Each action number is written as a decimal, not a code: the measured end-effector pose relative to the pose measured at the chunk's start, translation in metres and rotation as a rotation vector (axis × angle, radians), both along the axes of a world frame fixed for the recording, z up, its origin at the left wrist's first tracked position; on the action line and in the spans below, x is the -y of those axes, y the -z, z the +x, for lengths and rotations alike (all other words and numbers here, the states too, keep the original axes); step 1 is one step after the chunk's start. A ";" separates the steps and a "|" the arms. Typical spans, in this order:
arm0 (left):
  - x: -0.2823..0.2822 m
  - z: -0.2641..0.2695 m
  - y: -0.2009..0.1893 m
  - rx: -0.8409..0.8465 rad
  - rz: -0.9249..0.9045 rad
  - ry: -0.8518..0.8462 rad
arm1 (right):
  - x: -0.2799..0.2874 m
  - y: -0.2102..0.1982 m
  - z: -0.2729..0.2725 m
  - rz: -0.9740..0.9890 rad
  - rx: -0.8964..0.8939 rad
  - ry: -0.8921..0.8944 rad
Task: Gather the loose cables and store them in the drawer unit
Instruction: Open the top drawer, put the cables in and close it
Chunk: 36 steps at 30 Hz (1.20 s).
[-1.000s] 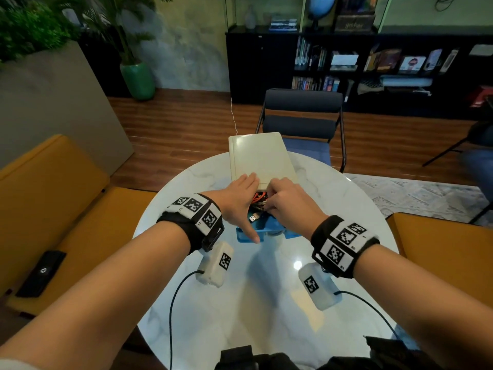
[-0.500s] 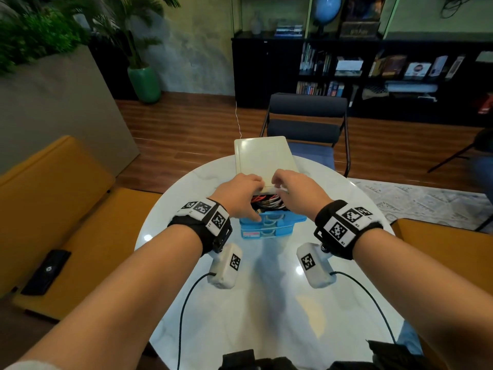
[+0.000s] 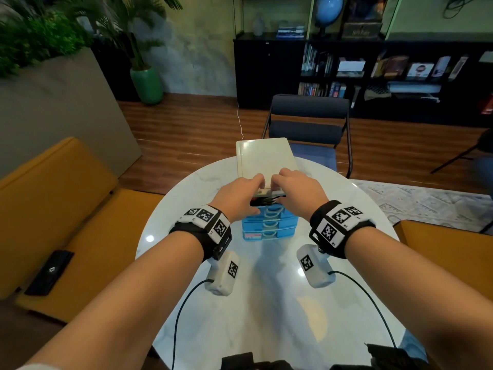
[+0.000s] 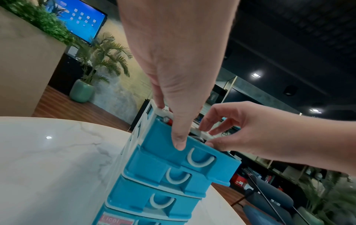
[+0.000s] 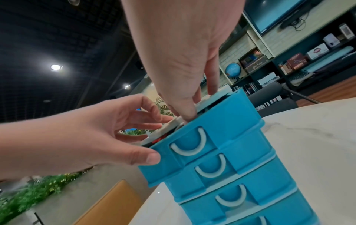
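Observation:
A blue drawer unit (image 3: 269,227) with a white top (image 3: 264,158) stands in the middle of the round marble table (image 3: 266,303). Its top drawer (image 4: 163,146) sticks out a little, and red and black cables (image 3: 262,201) show in the gap. My left hand (image 3: 250,193) has its thumb on the drawer's front left corner and its bent fingers on the white top edge. My right hand (image 3: 282,189) mirrors it, with its thumb at the drawer's rim (image 5: 189,118) and its fingertips on the top edge. The three lower drawers are shut.
A dark chair (image 3: 306,124) stands behind the table. Yellow sofa seats flank it on the left (image 3: 53,209) and right (image 3: 440,249), with a black flat object (image 3: 49,272) on the left one. Black cords hang from my wrist cameras over the near table.
The top drawer has slid most of the way in. Both hands moved from inside the drawer, on the cables, up to its front and the unit's top edge.

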<state>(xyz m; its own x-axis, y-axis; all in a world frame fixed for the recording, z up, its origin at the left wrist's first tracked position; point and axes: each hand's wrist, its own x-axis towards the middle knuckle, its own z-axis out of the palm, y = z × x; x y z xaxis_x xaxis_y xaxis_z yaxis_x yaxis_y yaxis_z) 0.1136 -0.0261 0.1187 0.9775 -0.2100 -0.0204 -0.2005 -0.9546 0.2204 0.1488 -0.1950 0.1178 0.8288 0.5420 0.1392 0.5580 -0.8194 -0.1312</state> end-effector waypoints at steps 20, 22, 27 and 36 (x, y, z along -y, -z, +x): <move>0.010 0.003 0.014 0.253 0.044 -0.018 | 0.000 -0.002 -0.012 0.045 -0.136 0.063; 0.007 0.003 0.013 0.226 0.005 -0.019 | 0.001 -0.001 -0.013 0.049 -0.133 0.056; -0.024 -0.008 0.011 0.011 -0.347 -0.035 | 0.007 -0.007 -0.005 0.076 -0.175 0.042; -0.042 -0.021 0.026 0.070 -0.347 -0.085 | 0.005 -0.005 -0.009 0.067 -0.105 -0.025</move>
